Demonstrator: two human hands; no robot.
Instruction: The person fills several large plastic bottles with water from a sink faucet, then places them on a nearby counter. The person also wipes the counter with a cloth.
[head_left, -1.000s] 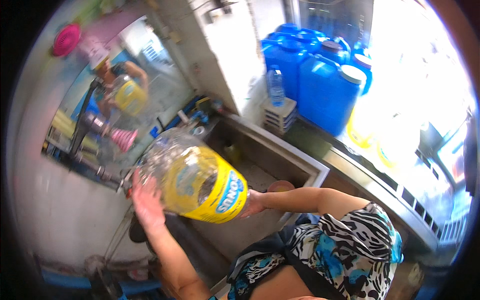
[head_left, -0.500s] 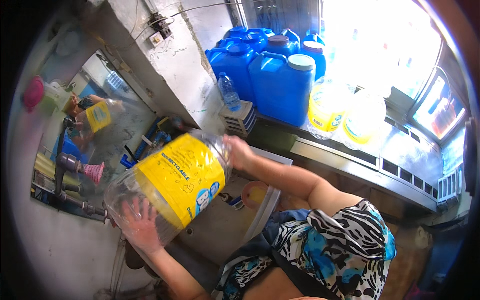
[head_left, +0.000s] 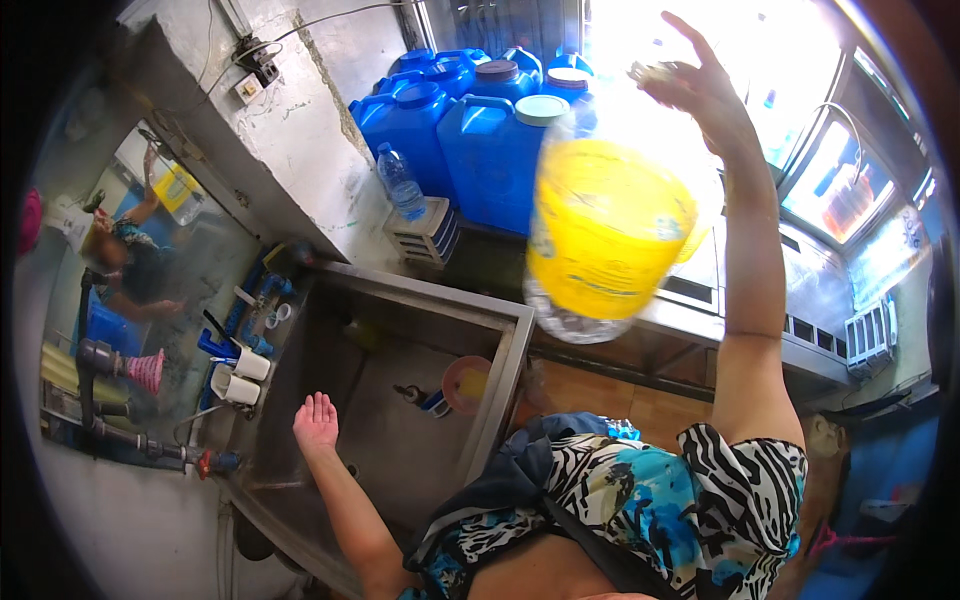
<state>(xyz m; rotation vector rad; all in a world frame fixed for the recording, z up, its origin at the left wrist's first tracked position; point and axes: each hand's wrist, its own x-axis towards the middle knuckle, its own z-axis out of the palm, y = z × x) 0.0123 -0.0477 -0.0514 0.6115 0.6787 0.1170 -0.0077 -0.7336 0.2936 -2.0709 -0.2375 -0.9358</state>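
Observation:
A large clear plastic bottle [head_left: 612, 230] with a yellow label is in the air beyond the sink's right edge, blurred by motion. Raised against the bright window, my right hand [head_left: 690, 85] is at its upper end, gripping the neck end with one finger sticking out. Glare washes out the exact grip. Over the sink [head_left: 400, 300], my left hand [head_left: 317, 420] is open, palm up, with nothing in it. Inside the sink lie a pink bowl [head_left: 463, 372] and a small blue-and-white item [head_left: 436, 403].
Several blue jerrycans [head_left: 490, 160] stand on the back counter. A small water bottle [head_left: 402, 185] sits on a little drawer unit [head_left: 430, 232]. White cups [head_left: 237, 385] line the sink's left ledge, near a pipe [head_left: 150, 445] and mirror [head_left: 180, 270]. Tiled floor [head_left: 590, 375] shows right of the sink.
The large bottle has gone from over the sink to the right, now in my right hand alone. My left hand has let go of it. The sink's inside has come into view.

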